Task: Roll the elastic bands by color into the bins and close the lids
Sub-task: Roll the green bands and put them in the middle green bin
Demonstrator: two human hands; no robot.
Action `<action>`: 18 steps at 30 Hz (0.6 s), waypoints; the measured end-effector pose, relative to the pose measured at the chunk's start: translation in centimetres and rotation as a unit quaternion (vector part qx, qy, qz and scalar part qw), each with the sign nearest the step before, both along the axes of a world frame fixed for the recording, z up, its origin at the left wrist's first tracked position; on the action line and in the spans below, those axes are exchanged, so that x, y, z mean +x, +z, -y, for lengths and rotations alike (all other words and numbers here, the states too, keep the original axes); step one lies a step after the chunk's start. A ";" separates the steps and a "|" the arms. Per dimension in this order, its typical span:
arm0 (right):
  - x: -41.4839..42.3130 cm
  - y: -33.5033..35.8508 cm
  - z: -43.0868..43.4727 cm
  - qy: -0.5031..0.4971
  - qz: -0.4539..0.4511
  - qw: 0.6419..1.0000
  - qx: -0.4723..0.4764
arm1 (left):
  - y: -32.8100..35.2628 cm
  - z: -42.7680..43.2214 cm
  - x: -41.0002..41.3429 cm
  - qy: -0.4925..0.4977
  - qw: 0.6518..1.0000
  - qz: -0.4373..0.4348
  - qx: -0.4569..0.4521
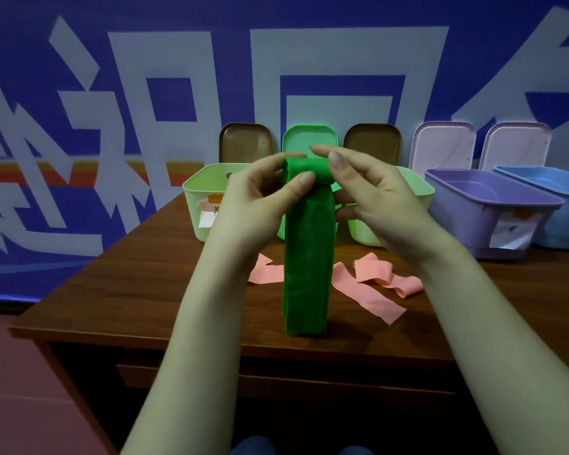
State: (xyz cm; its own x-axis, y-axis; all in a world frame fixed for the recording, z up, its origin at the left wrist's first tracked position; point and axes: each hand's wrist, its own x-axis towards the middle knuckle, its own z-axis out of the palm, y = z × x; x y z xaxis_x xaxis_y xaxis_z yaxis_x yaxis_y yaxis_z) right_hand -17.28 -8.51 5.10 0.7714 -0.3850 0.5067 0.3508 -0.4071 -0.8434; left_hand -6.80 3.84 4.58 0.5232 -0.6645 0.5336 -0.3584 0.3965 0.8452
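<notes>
L grip (263,195), R grip (372,195), pinching green band (306,264)

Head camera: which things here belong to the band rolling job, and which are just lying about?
In the job: green band, pinched by left hand and right hand; pink band; pale green bin; purple bin; blue bin; green lid.
Not part of it: wooden table; blue wall banner.

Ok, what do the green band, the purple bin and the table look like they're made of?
Green band: thin rubbery sheet, probably latex, matte; it hangs limp and rolls tight at the top. Purple bin: moulded plastic, smooth, faint sheen on its rounded rim. Table: dark wood or wood-look laminate, slightly glossy with grain streaks; which one is unclear.
</notes>
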 end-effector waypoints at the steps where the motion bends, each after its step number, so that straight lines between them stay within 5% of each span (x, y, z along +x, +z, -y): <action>1: 0.0 0.0 0.1 -0.003 -0.003 1.000 -0.002 | 0.0 0.0 0.0 0.001 1.000 0.002 -0.004; 18: 0.1 0.0 0.3 0.034 0.056 0.997 0.032 | -0.4 0.0 0.3 0.021 0.999 -0.031 -0.037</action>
